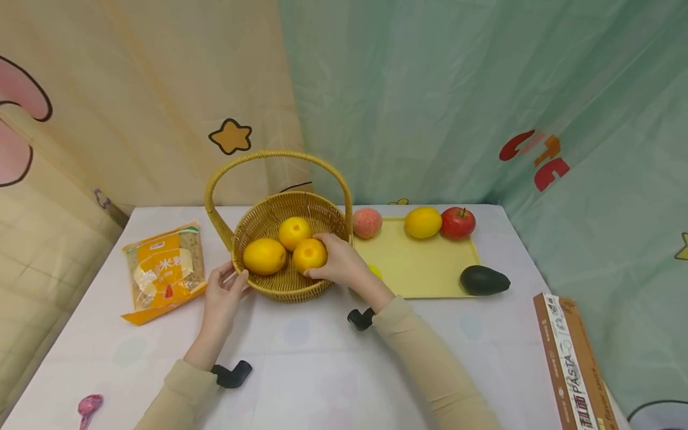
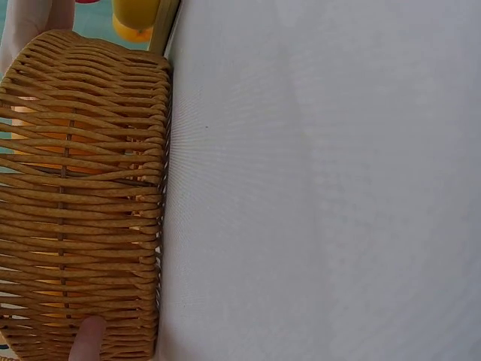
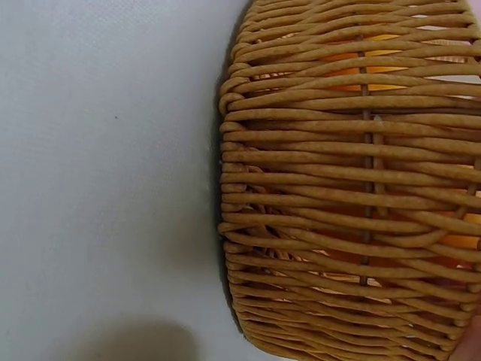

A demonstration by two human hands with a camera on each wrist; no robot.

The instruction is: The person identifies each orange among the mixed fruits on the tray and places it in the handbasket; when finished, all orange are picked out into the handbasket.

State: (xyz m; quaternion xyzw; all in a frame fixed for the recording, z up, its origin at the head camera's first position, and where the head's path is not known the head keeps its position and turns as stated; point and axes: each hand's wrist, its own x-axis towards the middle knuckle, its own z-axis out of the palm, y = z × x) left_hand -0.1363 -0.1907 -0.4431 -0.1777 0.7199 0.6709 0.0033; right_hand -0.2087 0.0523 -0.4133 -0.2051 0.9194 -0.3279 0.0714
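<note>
A wicker basket with a tall arched handle stands at the back of the table, left of centre. My left hand grips its front left side, thumb at the rim; a fingertip presses the weave in the left wrist view. Inside the basket, my right hand holds a round orange between thumb and fingers. Another orange lies behind it, and a longer yellow fruit lies to the left. In the right wrist view the basket wall hides most of the fruit.
Right of the basket lies a yellow tray with a peach, lemon, red apple and avocado around its edges. A food bag lies left, a lollipop front left, a pasta box front right.
</note>
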